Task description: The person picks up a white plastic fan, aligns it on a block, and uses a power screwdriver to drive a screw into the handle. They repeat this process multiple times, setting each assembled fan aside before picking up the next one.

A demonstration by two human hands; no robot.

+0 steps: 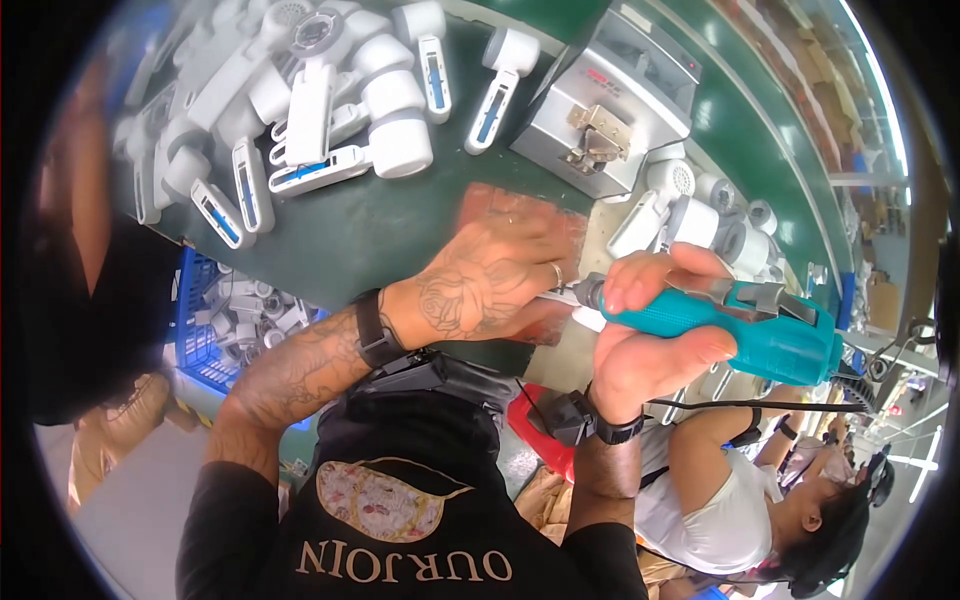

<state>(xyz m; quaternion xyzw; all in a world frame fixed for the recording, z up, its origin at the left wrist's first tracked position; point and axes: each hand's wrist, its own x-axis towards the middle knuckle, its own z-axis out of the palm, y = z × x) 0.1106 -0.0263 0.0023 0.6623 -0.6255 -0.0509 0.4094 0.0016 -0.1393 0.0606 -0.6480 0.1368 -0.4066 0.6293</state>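
Note:
My right hand [650, 330] is wrapped round a teal electric screwdriver [740, 325], held almost level with its tip pointing left. The tip reaches the fingers of my left hand [495, 265], which is bent over a reddish-brown pad [570, 235] on the bench. Those left fingers are closed, and what they hold is mostly hidden beneath them. A bit of a white part [588, 318] shows just below the screwdriver's nose. Beyond my left hand lie several white handheld fans [400, 140], some with open handles showing a blue strip inside.
A silver box-shaped machine [610, 110] with a brass-coloured fitting stands behind the pad. More white fan heads [690, 200] lie right of it. A blue basket [205, 345] of small white parts is at the left. A co-worker in a white shirt [710, 500] sits close on my right.

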